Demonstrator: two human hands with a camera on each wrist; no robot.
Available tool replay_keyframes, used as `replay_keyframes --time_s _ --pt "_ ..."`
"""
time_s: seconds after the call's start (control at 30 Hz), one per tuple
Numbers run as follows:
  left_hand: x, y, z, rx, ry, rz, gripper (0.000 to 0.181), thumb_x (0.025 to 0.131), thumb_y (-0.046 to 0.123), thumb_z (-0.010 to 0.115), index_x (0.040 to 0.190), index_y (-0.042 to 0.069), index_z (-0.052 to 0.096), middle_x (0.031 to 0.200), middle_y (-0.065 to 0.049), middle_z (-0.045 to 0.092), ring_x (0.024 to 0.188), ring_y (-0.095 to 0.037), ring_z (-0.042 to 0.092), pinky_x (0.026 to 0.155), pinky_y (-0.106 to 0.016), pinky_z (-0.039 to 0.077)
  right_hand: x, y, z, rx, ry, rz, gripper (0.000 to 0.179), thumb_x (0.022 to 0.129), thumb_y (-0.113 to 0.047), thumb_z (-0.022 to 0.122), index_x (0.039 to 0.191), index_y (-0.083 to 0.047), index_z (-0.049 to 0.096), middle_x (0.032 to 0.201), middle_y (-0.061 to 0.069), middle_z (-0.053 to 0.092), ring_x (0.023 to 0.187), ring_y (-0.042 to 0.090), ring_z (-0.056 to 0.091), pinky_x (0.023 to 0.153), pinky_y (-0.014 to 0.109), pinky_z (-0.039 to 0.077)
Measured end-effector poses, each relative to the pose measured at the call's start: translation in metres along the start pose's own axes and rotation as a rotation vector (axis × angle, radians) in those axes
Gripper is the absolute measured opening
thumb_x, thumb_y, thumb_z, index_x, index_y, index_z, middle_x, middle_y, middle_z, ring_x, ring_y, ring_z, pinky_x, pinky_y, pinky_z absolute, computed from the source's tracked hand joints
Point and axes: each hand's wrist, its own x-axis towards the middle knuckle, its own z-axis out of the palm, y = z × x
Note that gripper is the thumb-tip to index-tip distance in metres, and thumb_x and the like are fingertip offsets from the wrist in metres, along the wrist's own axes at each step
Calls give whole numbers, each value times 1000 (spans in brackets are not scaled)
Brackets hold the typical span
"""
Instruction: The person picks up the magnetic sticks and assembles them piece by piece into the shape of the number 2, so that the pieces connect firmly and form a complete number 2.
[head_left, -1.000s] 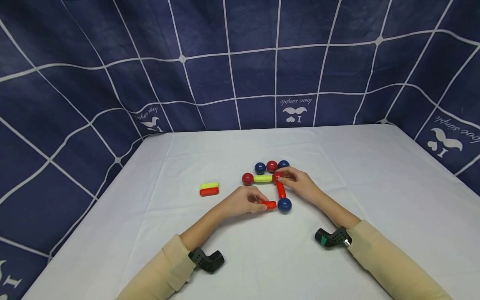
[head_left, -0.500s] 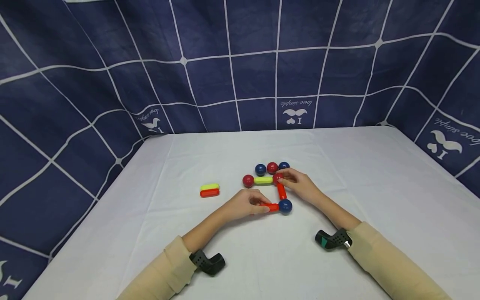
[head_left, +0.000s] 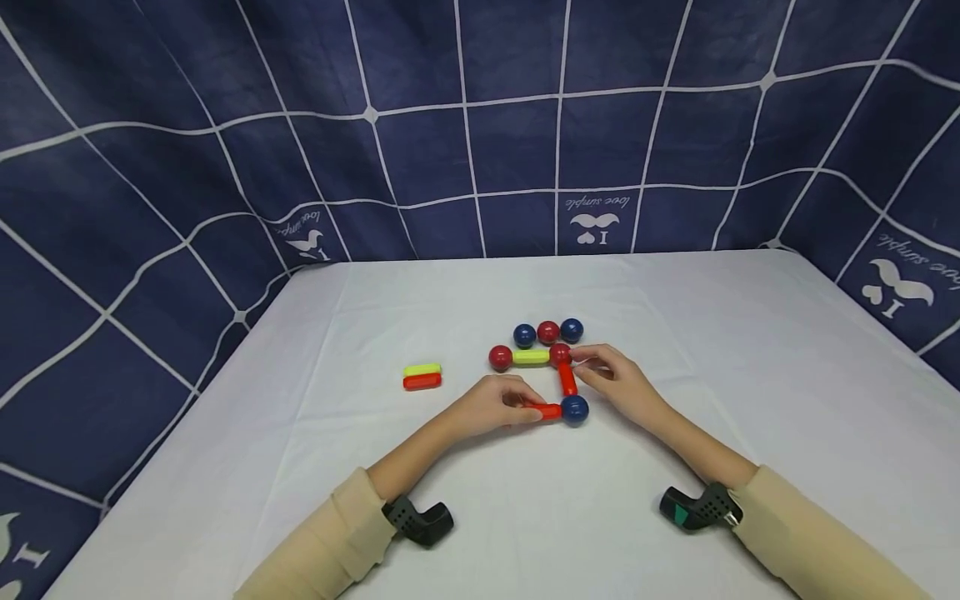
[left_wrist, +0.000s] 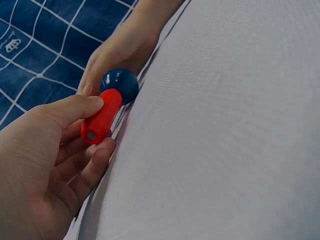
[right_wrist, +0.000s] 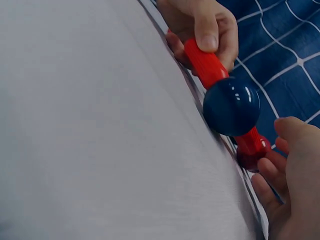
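Observation:
My left hand pinches a red magnetic rod between thumb and fingers, and the rod's far end meets a blue ball. From that ball a second red rod runs back to a red ball. A yellow-green rod joins this ball to another red ball on its left. My right hand is just right of the nearer-right red ball, thumb and fingers spread apart and gripping nothing; whether a fingertip touches the ball I cannot tell.
Behind the joined pieces lie a blue ball, a red ball and another blue ball in a row. On the left, a yellow-green rod and a red rod lie side by side on the white cloth.
The red rod in my left hand has moved right and now meets the blue ball. My right hand has let go of the red ball and shifted right.

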Motion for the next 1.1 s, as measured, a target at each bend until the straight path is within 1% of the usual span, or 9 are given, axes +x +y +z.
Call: replay_keyframes --time_s 0.2,0.23,0.43,0.47,0.63,0.73,0.83,0.93,1.1 --pt "1 -1 0 -6 -14 -2 23 82 22 66 102 12 68 89 -4 62 67 -9 51 56 -18 42 -21 -1 -1 8 -99 -49 34 89 -25 58 120 -11 55 116 8 55 98 15 55 86 21 46" --pt "-1 4 -1 -9 -17 -5 23 82 21 66 103 10 68 90 -5 62 66 -9 51 55 -17 42 -24 -2 -1 6 -119 -69 35 88 -24 59 120 -11 55 115 7 53 97 12 54 84 19 45" --pt "0 5 -1 -19 -26 -30 24 83 20 66 104 10 67 90 -6 61 64 -10 50 55 -17 41 -27 -4 -1 -55 -203 -116 40 81 -24 68 118 -13 57 109 5 46 92 9 47 80 19 44" --pt "2 0 0 -11 -27 -31 24 83 22 66 104 12 68 90 -5 61 65 -10 50 55 -17 40 -27 -3 -1 -63 -210 -116 39 81 -24 68 117 -14 58 108 4 46 91 9 47 80 20 44" --pt "0 0 -4 42 -32 -4 23 85 26 63 105 15 67 92 0 63 77 -10 51 65 -18 42 -25 -3 0 -80 -216 -139 34 80 -24 69 112 -16 60 104 2 50 88 9 49 80 20 45" --pt "-1 -1 -7 94 -12 14 23 86 27 60 105 15 67 94 2 64 79 -10 51 69 -19 44 -23 -2 1 -73 -214 -137 33 80 -25 69 111 -15 61 103 2 50 87 8 49 79 19 45" --pt "0 -1 -11 148 34 10 22 88 27 59 104 15 67 92 4 63 78 -10 51 68 -20 44 -23 -2 2 -75 -212 -136 33 80 -25 69 111 -15 61 103 2 51 88 8 50 79 20 45" --pt "2 -2 -14 194 115 10 20 88 28 58 101 16 67 87 4 60 75 -10 50 64 -19 42 -23 -1 2 -83 -212 -135 32 80 -25 69 110 -16 61 103 1 51 89 8 50 79 20 45" --pt "13 -6 -22 204 357 70 16 87 23 60 96 12 67 79 1 57 68 -11 48 58 -19 39 -24 -1 0 -83 -216 -118 32 80 -26 68 110 -16 61 103 2 51 89 10 49 79 20 45"
